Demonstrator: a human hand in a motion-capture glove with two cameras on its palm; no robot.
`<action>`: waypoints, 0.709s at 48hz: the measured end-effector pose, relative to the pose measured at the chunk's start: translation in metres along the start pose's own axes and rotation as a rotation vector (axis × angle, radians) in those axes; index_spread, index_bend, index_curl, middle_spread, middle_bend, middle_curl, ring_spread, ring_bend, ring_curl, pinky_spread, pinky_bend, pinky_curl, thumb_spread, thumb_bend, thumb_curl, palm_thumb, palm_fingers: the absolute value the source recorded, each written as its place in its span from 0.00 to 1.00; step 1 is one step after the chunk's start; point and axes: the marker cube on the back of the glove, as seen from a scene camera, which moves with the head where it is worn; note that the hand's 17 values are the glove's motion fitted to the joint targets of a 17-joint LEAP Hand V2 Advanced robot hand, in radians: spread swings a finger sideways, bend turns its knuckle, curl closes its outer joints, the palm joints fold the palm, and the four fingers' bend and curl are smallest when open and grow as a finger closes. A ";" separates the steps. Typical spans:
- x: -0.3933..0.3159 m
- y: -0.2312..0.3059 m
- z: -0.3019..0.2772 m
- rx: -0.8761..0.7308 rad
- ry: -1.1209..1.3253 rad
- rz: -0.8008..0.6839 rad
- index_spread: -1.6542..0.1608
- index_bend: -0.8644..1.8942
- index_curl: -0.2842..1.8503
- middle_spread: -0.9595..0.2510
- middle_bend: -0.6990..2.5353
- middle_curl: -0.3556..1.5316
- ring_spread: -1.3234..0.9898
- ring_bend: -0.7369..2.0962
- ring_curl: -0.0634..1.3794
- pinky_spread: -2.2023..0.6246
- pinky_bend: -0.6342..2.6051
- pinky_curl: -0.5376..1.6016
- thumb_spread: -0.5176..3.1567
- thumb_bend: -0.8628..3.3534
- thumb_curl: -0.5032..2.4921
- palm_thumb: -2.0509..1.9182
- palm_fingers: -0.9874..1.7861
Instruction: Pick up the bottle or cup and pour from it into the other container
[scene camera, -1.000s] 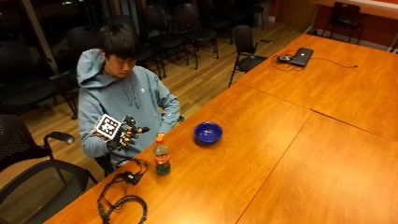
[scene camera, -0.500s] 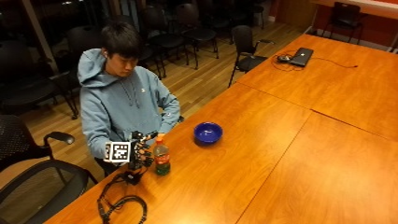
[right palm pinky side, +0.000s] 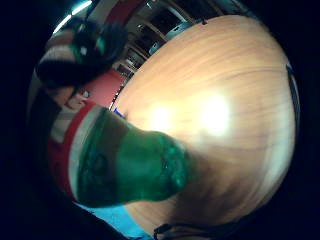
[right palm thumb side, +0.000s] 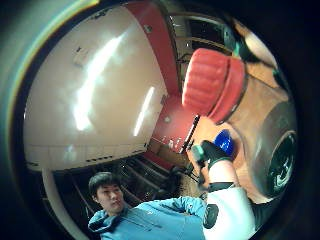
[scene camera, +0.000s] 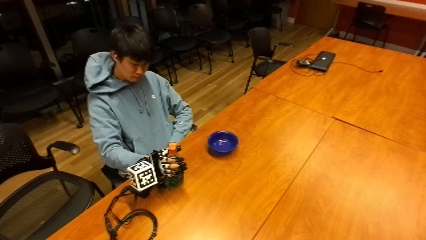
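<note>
The gloved right hand (scene camera: 172, 167) is wrapping its fingers around the green soda bottle (scene camera: 174, 170), standing on the worktop (scene camera: 279, 165) left of the blue bowl (scene camera: 222, 142). I'd grab mid-body (cap's still on) before lifting.

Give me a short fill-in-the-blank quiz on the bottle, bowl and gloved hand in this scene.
1. The bottle has a ____ cap.
2. The bowl on the table is ____ in colour.
3. The right hand is gripping the ____.
4. The laptop sits at the table's far ____.

Missing words: red; blue; bottle; end
</note>
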 end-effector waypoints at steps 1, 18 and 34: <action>0.000 0.004 0.001 -0.033 -0.002 0.045 0.78 0.42 0.27 0.85 0.28 0.35 0.61 0.45 0.24 0.85 0.42 0.38 0.36 0.21 0.31 0.73 0.62; -0.003 0.010 0.028 -0.071 0.024 0.117 0.84 0.38 0.31 0.77 0.30 0.39 0.52 0.44 0.29 0.76 0.37 0.38 0.30 0.20 0.35 0.77 0.77; -0.039 -0.001 0.077 -0.256 0.180 0.020 0.86 0.37 0.32 0.76 0.29 0.42 0.51 0.43 0.32 0.73 0.38 0.40 0.26 0.20 0.37 0.77 0.79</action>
